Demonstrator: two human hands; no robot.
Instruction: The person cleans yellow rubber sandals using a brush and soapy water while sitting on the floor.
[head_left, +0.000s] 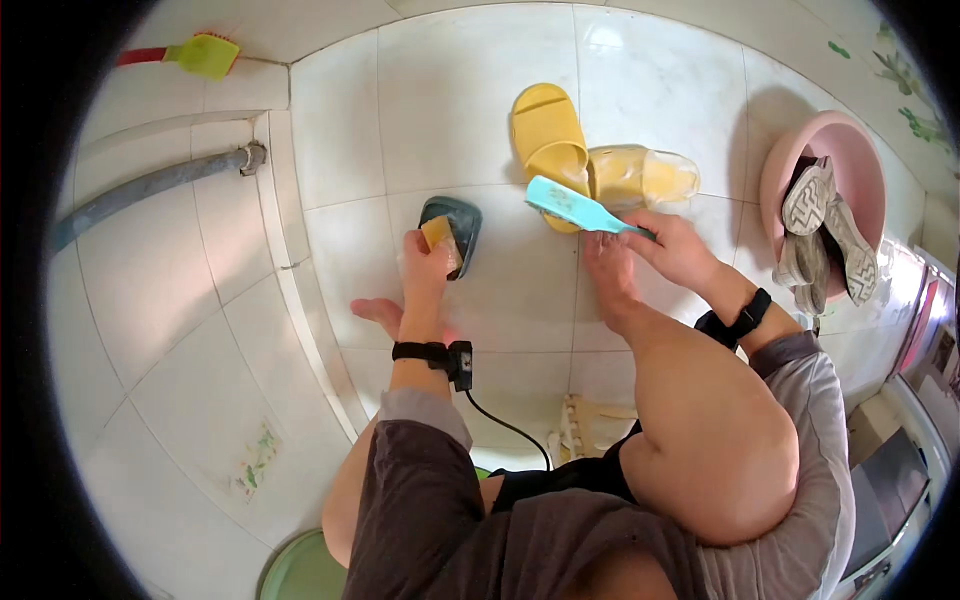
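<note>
My left hand [425, 268] is closed around a yellow bar of soap [437, 231], right over a dark soap dish [470, 214] on the tiles. White suds cling to my fingers. In my right hand [678, 252] is a light blue scrub brush [572, 203], gripped by its dark handle end. Its head reaches over a yellow slipper [545, 122], covering part of it; the bristles are hidden underneath. Beside it a second yellow slipper [625, 172] lies turned to the right, its toe end whitened with foam.
A pink basin [828, 125] with dirty shoes [808, 205] hanging over its rim stands at the right. My bare foot [610, 268] is close below the brush. A grey pipe [150, 190] and a yellow-green brush [207, 57] are at the left. A green tub [300, 570] sits low left.
</note>
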